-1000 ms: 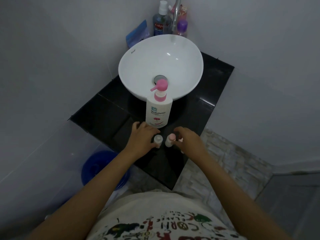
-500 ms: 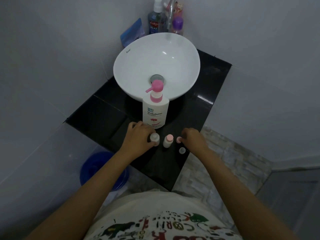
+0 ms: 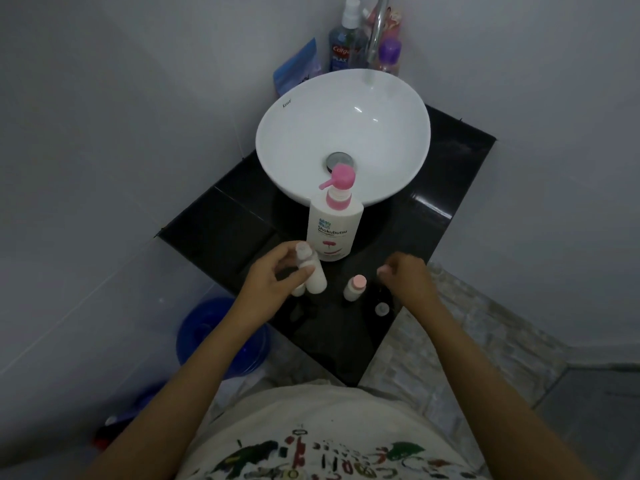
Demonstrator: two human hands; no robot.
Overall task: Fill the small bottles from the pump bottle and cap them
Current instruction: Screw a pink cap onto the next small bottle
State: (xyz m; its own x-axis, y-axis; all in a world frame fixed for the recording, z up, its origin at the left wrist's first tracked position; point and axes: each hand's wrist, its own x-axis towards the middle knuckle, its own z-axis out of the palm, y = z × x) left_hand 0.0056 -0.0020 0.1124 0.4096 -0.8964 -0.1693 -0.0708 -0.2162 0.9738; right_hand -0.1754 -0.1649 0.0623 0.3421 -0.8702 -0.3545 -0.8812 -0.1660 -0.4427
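From the head view, my left hand (image 3: 273,278) has its grip closed around an uncapped small bottle (image 3: 313,270), lifted before the pump bottle (image 3: 334,225). My right hand (image 3: 407,275) pinches a pink cap (image 3: 383,270) beside the capped bottle (image 3: 355,287) on the worktop (image 3: 221,220).

A white round basin (image 3: 343,133) sits on a glossy black bench (image 3: 460,174) wedged into the corner where two plain pale walls (image 3: 121,116) meet, the light dim and greyish. Behind the basin, a chrome tap (image 3: 376,32) rises among a few toiletry bottles (image 3: 346,39). Below the bench, left of the basin, stands a blue bucket (image 3: 207,334); to the right the floor (image 3: 485,341) is mottled stone tile.
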